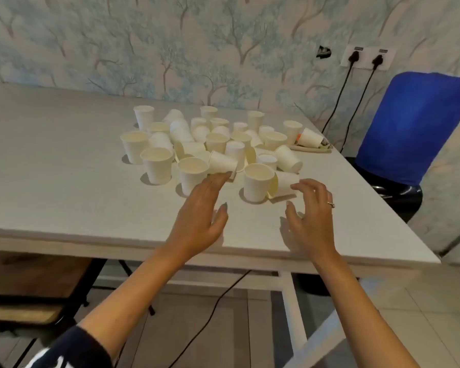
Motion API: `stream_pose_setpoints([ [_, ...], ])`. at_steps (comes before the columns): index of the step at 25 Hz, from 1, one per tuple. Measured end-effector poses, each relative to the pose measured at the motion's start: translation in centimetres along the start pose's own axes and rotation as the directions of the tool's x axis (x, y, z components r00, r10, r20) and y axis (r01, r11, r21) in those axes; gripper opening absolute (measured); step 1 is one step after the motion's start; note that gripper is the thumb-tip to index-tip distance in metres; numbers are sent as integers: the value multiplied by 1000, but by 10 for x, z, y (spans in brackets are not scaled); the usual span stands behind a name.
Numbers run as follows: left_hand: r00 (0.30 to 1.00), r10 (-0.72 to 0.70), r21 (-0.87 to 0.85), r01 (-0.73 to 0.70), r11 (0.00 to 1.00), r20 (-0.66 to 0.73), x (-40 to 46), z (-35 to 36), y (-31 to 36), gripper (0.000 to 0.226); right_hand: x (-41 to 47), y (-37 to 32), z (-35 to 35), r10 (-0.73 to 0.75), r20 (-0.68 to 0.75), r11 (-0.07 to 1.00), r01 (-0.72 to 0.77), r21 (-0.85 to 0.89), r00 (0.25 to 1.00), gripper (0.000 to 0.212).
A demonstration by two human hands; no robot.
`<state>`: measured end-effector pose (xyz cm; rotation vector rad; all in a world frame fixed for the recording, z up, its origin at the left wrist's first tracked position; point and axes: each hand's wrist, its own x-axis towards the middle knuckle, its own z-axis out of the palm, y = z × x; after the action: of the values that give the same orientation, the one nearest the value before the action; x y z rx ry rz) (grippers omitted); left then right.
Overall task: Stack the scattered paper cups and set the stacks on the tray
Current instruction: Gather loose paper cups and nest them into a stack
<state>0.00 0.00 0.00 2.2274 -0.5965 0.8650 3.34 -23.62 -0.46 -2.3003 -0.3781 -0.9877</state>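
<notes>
White table (64, 166) fills my view, and the paper cups (213, 144) sit scattered across its far middle, some upright, some tipped, none stacked; I can't see a tray. Left hand (199, 219) and right hand (312, 216) reach in spread and empty, so I'd say everything's left.

Scattered white paper cups (215, 144), some upright and some tipped over, cover the pale worktop (64, 166), while the left hand (199, 216) and right hand (312, 213) hover open just before the nearest ones.
</notes>
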Motion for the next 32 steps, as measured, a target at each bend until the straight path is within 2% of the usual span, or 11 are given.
stream_pose_setpoints([
  [3, 992, -77, -106, 87, 990, 96, 48, 24, -4, 68, 30, 24, 7, -18, 196, 998, 28, -51, 980, 49],
  [6, 957, -183, -154, 220, 963, 227, 85, 48, -9, 85, 54, 44, 12, -22, 396, 993, 65, -96, 918, 64],
  [9, 915, -221, -161, 288, 944, 338, 99, 66, -16, 103, 69, 57, 17, -55, 535, 987, 127, -99, 843, 73],
  [13, 874, -313, -221, 411, 885, 372, 103, 82, -24, 118, 76, 65, 26, -38, 599, 990, 112, -87, 800, 76],
  [16, 888, -306, -254, 401, 880, 344, 102, 83, -30, 120, 79, 64, 25, -43, 613, 995, 90, -46, 789, 73],
  [20, 882, -279, -271, 395, 878, 381, 100, 84, -36, 121, 80, 53, 22, 4, 664, 999, 26, -35, 747, 77],
  [22, 875, -274, -286, 402, 870, 399, 100, 83, -39, 121, 77, 51, 19, 23, 666, 996, 37, -75, 746, 82],
  [25, 868, -264, -307, 410, 859, 420, 97, 81, -44, 120, 75, 53, 11, 46, 647, 990, 50, -129, 761, 76],
  [28, 866, -255, -316, 410, 856, 430, 95, 79, -47, 118, 82, 51, -5, 75, 547, 997, -43, -71, 834, 65],
  [30, 862, -257, -322, 416, 850, 437, 94, 80, -46, 117, 92, 37, -13, 137, 395, 978, -187, 92, 908, 60],
  [32, 866, -257, -334, 417, 845, 430, 93, 81, -46, 119, 101, 16, -9, 173, 242, 885, -259, 386, 955, 58],
])
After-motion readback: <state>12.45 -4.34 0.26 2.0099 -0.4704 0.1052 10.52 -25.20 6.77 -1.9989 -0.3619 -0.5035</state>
